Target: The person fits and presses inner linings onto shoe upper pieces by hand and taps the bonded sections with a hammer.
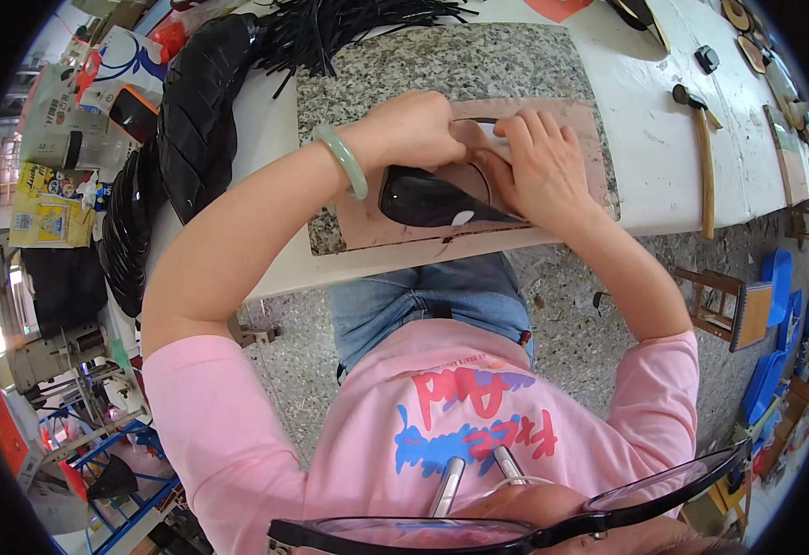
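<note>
A glossy black piece that looks like a shoe upper (427, 201) lies on a pinkish mat (367, 233), a thin dark rim curving up from it between my hands. My left hand (418, 131), with a pale green bangle (341, 159) on its wrist, is closed with its fingertips at the rim. Opposite it, my right hand (545, 165) bends its fingers over the same edge, thumb pressed inward near the left fingertips. A pale strip shows between the hands. My fingers hide the exact pinch point. Beneath the mat is a speckled granite slab (441, 57).
Bundles of glossy black strips (203, 111) lie along the table's left side. To the right are a wooden-handled hammer (706, 171) and a small black object (707, 59). Beyond the table's near edge stand a wooden stool (714, 305) and blue plastic items (774, 287).
</note>
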`<state>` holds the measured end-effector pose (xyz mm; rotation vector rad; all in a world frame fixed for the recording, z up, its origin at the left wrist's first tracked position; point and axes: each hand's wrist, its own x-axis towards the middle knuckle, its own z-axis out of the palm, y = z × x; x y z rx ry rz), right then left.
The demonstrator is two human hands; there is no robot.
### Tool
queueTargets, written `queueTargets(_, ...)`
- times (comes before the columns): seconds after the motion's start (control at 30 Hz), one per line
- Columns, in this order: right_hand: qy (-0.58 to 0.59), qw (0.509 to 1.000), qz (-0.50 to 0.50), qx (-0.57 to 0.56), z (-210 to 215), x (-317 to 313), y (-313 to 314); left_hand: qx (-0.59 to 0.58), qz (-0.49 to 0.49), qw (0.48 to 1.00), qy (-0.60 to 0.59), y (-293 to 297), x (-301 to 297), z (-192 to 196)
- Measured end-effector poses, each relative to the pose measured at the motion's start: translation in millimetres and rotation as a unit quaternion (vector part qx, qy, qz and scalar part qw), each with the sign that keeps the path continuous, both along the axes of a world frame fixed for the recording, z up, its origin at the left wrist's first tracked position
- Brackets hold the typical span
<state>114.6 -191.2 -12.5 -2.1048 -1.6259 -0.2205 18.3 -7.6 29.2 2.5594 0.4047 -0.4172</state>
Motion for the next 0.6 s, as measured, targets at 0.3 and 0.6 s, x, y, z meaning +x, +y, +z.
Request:
queueTargets(0.3,-0.118,0.971,0.184,0.100,1.2,55.1,1.0,0.057,0.004,0.998,0.040,-4.9,-5.9,7.7)
queueTargets(0.6,0.077,0.944,0.314,-0.065,3.7,40.6,-17.0,-0.008,-0.045,0.998,0.052,3.8,-13.5,20.9)
